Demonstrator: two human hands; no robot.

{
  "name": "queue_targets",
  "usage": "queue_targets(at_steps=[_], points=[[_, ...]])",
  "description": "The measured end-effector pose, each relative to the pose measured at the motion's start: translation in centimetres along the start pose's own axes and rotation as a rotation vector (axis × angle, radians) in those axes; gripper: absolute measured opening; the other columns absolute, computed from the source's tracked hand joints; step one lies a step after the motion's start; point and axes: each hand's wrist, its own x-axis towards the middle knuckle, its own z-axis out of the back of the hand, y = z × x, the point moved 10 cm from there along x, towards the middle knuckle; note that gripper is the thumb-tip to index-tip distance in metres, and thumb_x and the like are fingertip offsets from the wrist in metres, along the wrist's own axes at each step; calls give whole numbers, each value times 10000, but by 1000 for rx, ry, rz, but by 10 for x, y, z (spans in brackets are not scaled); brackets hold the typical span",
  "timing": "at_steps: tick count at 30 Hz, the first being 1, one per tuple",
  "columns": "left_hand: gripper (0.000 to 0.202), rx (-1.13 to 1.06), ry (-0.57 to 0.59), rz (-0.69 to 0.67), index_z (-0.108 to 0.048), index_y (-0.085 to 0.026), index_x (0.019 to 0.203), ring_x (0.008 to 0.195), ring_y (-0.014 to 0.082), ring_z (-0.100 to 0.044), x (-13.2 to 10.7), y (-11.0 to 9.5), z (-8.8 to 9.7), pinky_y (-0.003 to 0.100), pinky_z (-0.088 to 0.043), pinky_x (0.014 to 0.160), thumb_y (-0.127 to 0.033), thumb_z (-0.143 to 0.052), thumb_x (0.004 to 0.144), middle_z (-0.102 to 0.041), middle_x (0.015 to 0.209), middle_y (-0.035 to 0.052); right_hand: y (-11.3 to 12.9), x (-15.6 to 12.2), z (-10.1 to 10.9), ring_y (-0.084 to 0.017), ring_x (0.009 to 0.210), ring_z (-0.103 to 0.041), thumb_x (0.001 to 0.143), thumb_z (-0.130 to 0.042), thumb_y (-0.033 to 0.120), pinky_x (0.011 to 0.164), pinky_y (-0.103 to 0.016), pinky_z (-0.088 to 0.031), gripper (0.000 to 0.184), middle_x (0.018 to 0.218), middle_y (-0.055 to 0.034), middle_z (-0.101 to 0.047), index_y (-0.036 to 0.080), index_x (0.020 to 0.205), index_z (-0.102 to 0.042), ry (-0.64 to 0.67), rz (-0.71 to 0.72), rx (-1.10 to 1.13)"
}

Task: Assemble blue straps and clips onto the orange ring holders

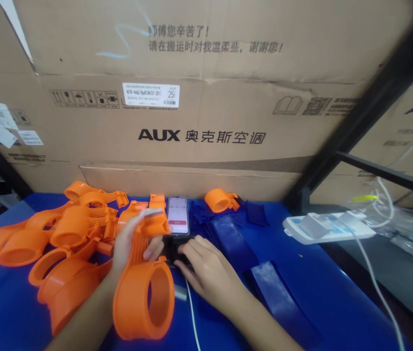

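My left hand point(128, 243) is closed round the narrow end of an orange plastic ring part point(144, 292), whose wide ring hangs toward me. My right hand point(206, 268) lies palm down with its fingers curled on a small black object point(175, 246) just below a phone point(178, 215) that stands with its screen lit. A white cable point(192, 312) runs from under my right hand toward me.
A heap of orange ring parts point(60, 234) covers the left of the blue table point(338, 302). Blue strips point(275, 287) lie to the right, one more orange part point(219, 200) behind them. A white power strip point(327, 228) sits right. A large cardboard box point(206, 97) closes the back.
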Motion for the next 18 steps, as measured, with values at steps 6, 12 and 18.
queue_targets(at_steps=[6,12,18], points=[[435,86,-31,64,-612,-161,734,341,88,-363,2,11,2,197,-271,375,-516,-480,949,-409,391,-26,-3,-1,9,-223,894,-605,985,-533,169,781,-351,-519,84,926,-62,-670,208,961,-604,-58,-11,129],[379,141,-88,43,-648,-161,855,342,90,-368,2,7,6,200,-286,378,-513,-529,926,-459,418,-31,-28,-3,19,-295,1088,-578,964,-546,177,920,-481,-498,243,1215,-129,-657,192,1198,-608,-146,-153,-32],[395,251,-63,-26,-642,-150,806,338,98,-370,0,4,1,208,-277,391,-498,-510,936,-425,373,-37,-25,-1,6,-267,1004,-588,984,-511,167,847,-428,-496,243,1110,-102,-706,209,1188,-637,-74,-109,-59]])
